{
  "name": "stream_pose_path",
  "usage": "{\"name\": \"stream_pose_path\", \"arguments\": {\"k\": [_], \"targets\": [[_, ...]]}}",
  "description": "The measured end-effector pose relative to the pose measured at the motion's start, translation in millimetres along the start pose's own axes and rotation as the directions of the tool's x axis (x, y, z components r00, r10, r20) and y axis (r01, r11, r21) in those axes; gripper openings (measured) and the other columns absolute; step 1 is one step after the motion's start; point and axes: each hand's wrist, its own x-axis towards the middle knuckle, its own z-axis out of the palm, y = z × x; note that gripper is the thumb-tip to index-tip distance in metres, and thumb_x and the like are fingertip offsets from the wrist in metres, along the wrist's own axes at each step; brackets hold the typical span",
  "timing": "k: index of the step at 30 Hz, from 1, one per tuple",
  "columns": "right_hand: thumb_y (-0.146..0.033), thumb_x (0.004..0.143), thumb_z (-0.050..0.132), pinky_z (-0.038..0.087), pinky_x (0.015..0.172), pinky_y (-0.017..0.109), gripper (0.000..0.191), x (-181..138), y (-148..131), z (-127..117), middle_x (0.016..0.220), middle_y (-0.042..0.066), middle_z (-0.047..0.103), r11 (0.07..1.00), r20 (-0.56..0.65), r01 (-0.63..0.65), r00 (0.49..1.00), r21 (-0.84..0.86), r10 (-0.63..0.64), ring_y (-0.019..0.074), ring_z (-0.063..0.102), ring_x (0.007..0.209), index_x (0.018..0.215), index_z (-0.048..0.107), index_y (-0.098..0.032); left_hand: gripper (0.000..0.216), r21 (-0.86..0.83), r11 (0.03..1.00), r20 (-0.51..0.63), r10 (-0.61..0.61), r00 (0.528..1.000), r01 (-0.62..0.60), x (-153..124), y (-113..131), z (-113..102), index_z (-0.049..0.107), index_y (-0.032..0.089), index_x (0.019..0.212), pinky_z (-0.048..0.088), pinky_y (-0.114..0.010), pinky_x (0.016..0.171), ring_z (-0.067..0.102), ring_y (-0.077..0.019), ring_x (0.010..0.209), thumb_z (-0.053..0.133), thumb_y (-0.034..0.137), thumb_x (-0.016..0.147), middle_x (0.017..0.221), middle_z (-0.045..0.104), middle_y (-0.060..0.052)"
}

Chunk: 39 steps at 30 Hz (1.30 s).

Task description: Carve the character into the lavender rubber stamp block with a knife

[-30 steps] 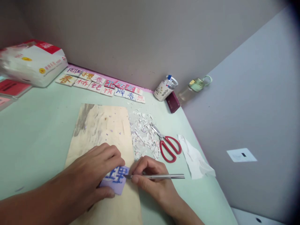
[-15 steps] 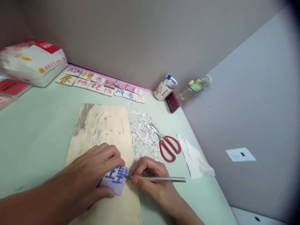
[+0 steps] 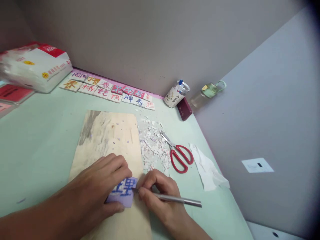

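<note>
Over block (image 3: 125, 192), left hand (image 3: 103, 181) arches

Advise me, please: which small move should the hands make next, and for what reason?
The right hand should probably make a short, light cut with the knife beside the blue strokes, while the left hand steadies the purple tile on the board. The knife's tip is at the right side of those strokes, and the left hand's grip is away from it.

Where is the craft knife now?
The craft knife is in the right hand, low in the middle of the head view, its tip by the right side of the purple block.
</note>
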Motion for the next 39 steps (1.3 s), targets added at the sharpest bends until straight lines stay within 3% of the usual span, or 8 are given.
{"name": "stream_pose_path", "arguments": {"k": [5, 8, 15, 19, 24, 29, 33, 39], "targets": [[-0.022, 0.088, 0.058, 0.036, 0.052, 0.023, 0.024, -5.6, 5.1, 11.6, 0.066, -0.002, 0.056, 0.989, -0.08, 0.096, 0.991, -0.115, -0.106, 0.0102, 0.045, 0.057, 0.069, 0.045, -0.022, 0.035, 0.049, 0.999, -0.04, 0.005, 0.999, -0.003, -2.3, -0.3, 5.4, 0.061, 0.023, 0.096, 0.04, -0.035, 0.082, 0.053, -0.023, 0.095, 0.07, 0.005, 0.067, 0.102, 0.059, 0.0], [-0.016, 0.089, 0.057, 0.039, 0.053, 0.022, 0.022, -8.9, 11.1, 18.0, 0.069, -0.001, 0.06, 0.934, -0.108, 0.241, 0.955, -0.265, -0.277, 0.0102, 0.049, 0.057, 0.071, 0.046, -0.022, 0.028, 0.05, 0.998, -0.048, 0.046, 0.998, -0.044, -2.9, -1.7, 7.7, 0.061, 0.023, 0.094, 0.04, -0.036, 0.081, 0.052, -0.0227, 0.092, 0.067, 0.009, 0.071, 0.1, 0.059, 0.0], [-0.008, 0.094, 0.052, 0.042, 0.052, 0.026, 0.016, -6.1, 24.3, 23.9, 0.074, 0.004, 0.064, 0.563, 0.031, 0.611, 0.692, -0.556, -0.721, 0.0147, 0.052, 0.06, 0.086, 0.054, -0.021, 0.012, 0.064, 0.998, -0.083, -0.009, 0.996, 0.015, -2.6, 4.6, 9.5, 0.057, 0.022, 0.084, 0.04, -0.037, 0.079, 0.05, -0.023, 0.087, 0.063, 0.016, 0.075, 0.093, 0.059, -0.002], [-0.007, 0.096, 0.052, 0.038, 0.052, 0.03, 0.019, -8.4, 29.2, 20.3, 0.074, 0.004, 0.062, 0.353, 0.213, 0.633, 0.643, -0.689, -0.736, 0.0168, 0.048, 0.062, 0.084, 0.054, -0.021, 0.013, 0.058, 0.997, -0.08, -0.051, 0.995, 0.055, -2.9, 6.7, 10.1, 0.056, 0.022, 0.082, 0.041, -0.039, 0.079, 0.049, -0.0238, 0.087, 0.059, 0.014, 0.072, 0.092, 0.059, -0.003], [0.0, 0.088, 0.052, 0.04, 0.057, 0.032, 0.027, -12.1, 19.0, 19.2, 0.069, 0.004, 0.058, 0.309, 0.319, 0.594, 0.719, -0.742, -0.617, 0.0186, 0.047, 0.068, 0.071, 0.054, -0.02, 0.011, 0.051, 0.998, -0.079, -0.041, 0.996, 0.045, -3.5, 6.0, 9.7, 0.056, 0.022, 0.082, 0.041, -0.04, 0.08, 0.048, -0.0237, 0.087, 0.058, 0.016, 0.074, 0.093, 0.058, -0.003], [0.001, 0.085, 0.057, 0.038, 0.056, 0.034, 0.027, -11.1, 3.7, 16.0, 0.064, 0.003, 0.053, 0.136, 0.506, 0.669, 0.665, -0.731, -0.55, 0.0183, 0.044, 0.064, 0.066, 0.055, -0.019, 0.011, 0.049, 0.997, -0.051, -0.054, 0.997, 0.056, -3.1, 5.8, 7.8, 0.057, 0.021, 0.084, 0.042, -0.041, 0.081, 0.049, -0.0245, 0.088, 0.06, 0.015, 0.074, 0.094, 0.06, -0.004], [-0.002, 0.091, 0.056, 0.041, 0.059, 0.033, 0.025, -10.5, 11.4, 9.0, 0.069, 0.003, 0.055, 0.199, 0.485, 0.669, 0.682, -0.716, -0.548, 0.0187, 0.047, 0.068, 0.074, 0.056, -0.02, 0.022, 0.052, 0.999, -0.037, -0.005, 0.999, 0.007, -4.9, 0.3, 1.3, 0.061, 0.024, 0.092, 0.046, -0.038, 0.085, 0.055, -0.0243, 0.093, 0.067, 0.016, 0.073, 0.099, 0.063, -0.002], [-0.01, 0.098, 0.051, 0.046, 0.061, 0.028, 0.017, -5.1, 21.6, 4.0, 0.082, 0.003, 0.061, 0.643, 0.212, 0.593, 0.793, -0.485, -0.571, 0.0149, 0.055, 0.07, 0.085, 0.049, -0.022, 0.052, -0.003, 0.998, 0.06, 0.07, 0.996, -0.07, -6.9, -8.5, -12.8, 0.063, 0.031, 0.109, 0.05, -0.028, 0.08, 0.064, -0.0206, 0.098, 0.061, 0.005, 0.063, 0.116, 0.067, 0.002]]}}
